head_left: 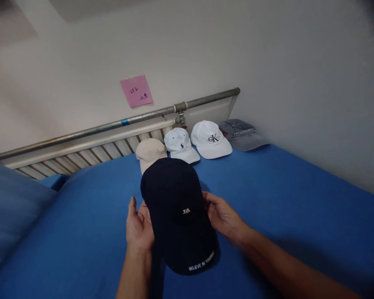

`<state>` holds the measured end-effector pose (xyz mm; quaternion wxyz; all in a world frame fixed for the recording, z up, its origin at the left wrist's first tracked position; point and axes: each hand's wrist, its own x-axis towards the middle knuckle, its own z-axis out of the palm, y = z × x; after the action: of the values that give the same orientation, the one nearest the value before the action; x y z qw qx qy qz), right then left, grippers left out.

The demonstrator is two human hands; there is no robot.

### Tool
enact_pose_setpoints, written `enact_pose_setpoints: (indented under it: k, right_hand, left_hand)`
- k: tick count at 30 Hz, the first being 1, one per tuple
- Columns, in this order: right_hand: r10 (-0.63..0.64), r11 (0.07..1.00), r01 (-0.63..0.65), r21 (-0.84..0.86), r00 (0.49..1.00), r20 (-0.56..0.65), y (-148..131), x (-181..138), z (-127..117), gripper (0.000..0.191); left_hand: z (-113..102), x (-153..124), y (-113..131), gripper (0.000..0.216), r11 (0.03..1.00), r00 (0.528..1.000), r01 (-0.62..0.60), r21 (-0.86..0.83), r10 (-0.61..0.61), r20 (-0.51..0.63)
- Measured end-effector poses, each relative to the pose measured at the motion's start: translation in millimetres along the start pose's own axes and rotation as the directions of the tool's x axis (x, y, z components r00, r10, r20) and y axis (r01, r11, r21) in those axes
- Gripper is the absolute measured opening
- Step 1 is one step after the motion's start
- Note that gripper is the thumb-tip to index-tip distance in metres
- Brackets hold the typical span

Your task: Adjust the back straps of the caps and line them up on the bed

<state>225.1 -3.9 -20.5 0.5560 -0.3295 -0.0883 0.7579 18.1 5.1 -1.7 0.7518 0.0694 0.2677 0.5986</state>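
A dark navy baseball cap (177,195) is held up between my two hands, its brim towards me with white lettering along the edge. My left hand (140,226) supports its left side, the thumb raised and the other fingers partly hidden behind the cap. On the opposite side my right hand (221,214) grips the cap's edge, fingertips partly out of sight. Behind it stand a beige cap (149,150), partly covered by the navy one, a pale cap with a small dark emblem (177,141), a white cap with black letters (207,137) and a grey cap (243,135).
A blue sheet (90,224) covers the surface under the caps. Along the back run a metal pipe (149,114) and a white radiator (102,150). A pink note (136,91) is stuck to the wall. Blue fabric (12,216) rises at the left.
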Motion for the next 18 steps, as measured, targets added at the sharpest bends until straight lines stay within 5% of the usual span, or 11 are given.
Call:
enact_pose_setpoints:
  k: [6,13,18]
  right_hand:
    - [0.063,0.997,-0.061,0.038,0.997,-0.053,2,-4,2,0.009]
    - [0.193,0.976,-0.204,0.075,0.973,0.128,-4,-4,-3,0.005]
    - [0.156,0.973,-0.204,0.112,0.929,0.335,-11,-5,-7,0.011]
  left_hand:
    - [-19,6,7,0.043,0.994,0.906,0.099,-0.053,-0.068,0.417]
    - [-28,10,10,0.047,0.976,0.786,0.218,0.027,-0.192,0.587]
    - [-20,5,8,0.050,0.958,0.735,0.285,0.032,-0.240,0.634]
